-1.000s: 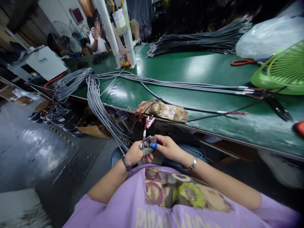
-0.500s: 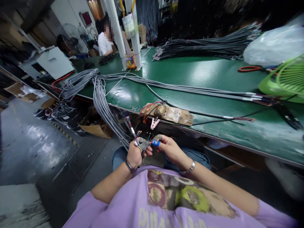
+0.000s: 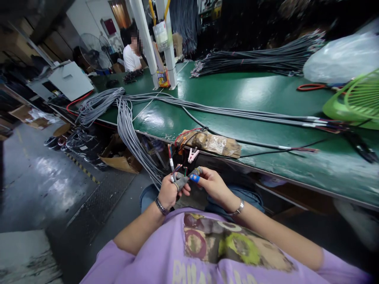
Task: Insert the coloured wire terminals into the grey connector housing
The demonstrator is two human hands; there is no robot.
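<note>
I see thin, bendy wires [image 3: 177,169] poking up before the smooth, shiny green table [image 3: 251,90]. My left hand [image 3: 171,190] holds them, gray covers on its fingers. My right hand [image 3: 211,183] is close beside; I can't tell if it pinches 1. Past them: a pink clip [image 3: 193,155], lumpy brown block [image 3: 220,144] and long, round gray cables [image 3: 127,128].

The counter [image 3: 251,92] looks smooth and glossy, cables [image 3: 98,105] at ten o'clock matt, the plastic bag [image 3: 340,59] at two shiny.
</note>
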